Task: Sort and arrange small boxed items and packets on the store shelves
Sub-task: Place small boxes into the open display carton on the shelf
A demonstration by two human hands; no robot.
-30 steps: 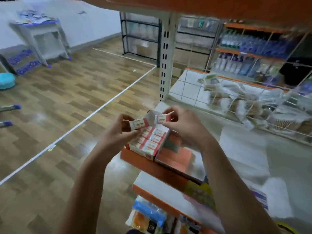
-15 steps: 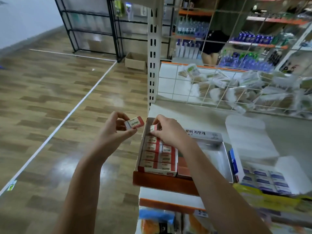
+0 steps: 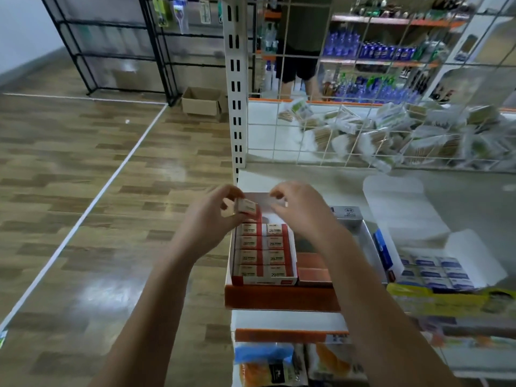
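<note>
An open red and white display carton (image 3: 262,280) stands at the left end of the shelf (image 3: 282,298), holding several small red-and-cream eraser boxes (image 3: 275,243) in two rows. My left hand (image 3: 212,222) pinches one small eraser box (image 3: 247,205) over the carton's far left corner. My right hand (image 3: 300,210) hovers over the carton's far right part, fingers curled and apart, with nothing visible in them.
A grey open carton (image 3: 363,233) sits to the right, then a carton of blue-and-white boxes (image 3: 435,270). A wire grid (image 3: 349,129) with packets behind it backs the shelf. A white upright post (image 3: 236,88) stands at the shelf's corner. A cardboard box (image 3: 203,103) lies on the wood floor. A person (image 3: 298,51) stands in the far aisle.
My left hand brought its eraser box right, over the carton's far corner. My right hand let go of its box in the carton and lifted. The view tilted up.
</note>
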